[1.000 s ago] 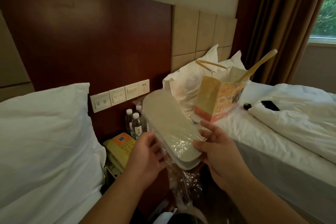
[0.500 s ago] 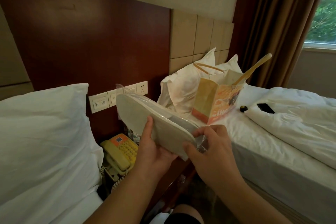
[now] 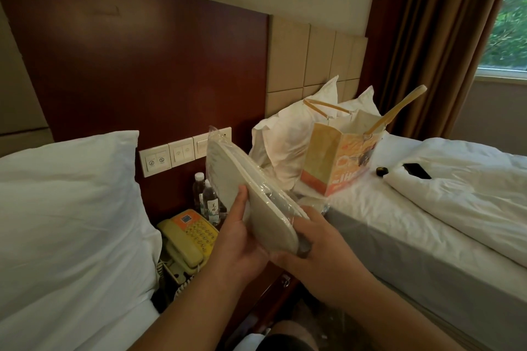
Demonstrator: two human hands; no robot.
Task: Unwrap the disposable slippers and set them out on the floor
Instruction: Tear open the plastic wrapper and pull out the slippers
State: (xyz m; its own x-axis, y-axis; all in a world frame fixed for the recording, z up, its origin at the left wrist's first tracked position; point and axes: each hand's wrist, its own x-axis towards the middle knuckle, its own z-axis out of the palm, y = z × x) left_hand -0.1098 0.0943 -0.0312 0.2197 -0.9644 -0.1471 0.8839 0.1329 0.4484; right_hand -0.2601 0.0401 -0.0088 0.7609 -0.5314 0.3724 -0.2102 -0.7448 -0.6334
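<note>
A pair of flat white disposable slippers [image 3: 251, 196], pressed sole to sole inside clear plastic wrap, is held up in front of me between the two beds. It tilts with its far end up to the left and its edge turned toward me. My left hand [image 3: 242, 239] grips it from below, thumb on the left face. My right hand [image 3: 319, 239] clasps the near lower end and the loose plastic there. The plastic's sealed end [image 3: 214, 134] sticks up at the far tip.
A nightstand between the beds carries a yellow telephone [image 3: 186, 242] and two water bottles [image 3: 209, 201]. A white pillow [image 3: 65, 208] lies left. An orange paper bag [image 3: 339, 164] and a black phone [image 3: 417, 170] rest on the right bed. My knee [image 3: 288, 336] shows below.
The wrapped slippers turned from lying flat to standing on edge and rose a little. The plastic that hung down below now sits gathered in my right hand. Both hands stayed on the package.
</note>
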